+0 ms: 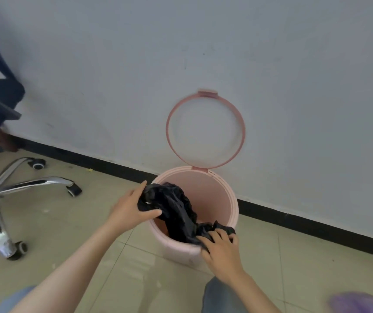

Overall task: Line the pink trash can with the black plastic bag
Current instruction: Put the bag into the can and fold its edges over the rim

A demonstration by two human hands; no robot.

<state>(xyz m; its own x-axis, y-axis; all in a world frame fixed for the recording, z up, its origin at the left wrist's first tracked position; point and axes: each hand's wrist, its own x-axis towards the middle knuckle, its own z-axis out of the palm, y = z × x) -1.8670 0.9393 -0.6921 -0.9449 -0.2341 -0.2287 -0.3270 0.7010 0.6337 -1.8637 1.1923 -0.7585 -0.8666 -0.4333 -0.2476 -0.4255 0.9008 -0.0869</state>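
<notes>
Bag-fitting step: left hand point(129, 206) and right hand point(220, 248) both grip the black plastic bag point(176, 211), bunched over the pink trash can point(224, 199); next, spread its mouth over the rim.

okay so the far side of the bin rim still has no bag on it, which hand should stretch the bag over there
Probably the left hand. It grips the bunched black bag at the can's left rim, nearer the bare far edge. The right hand pins the bag on the near rim, anchoring it.
</notes>
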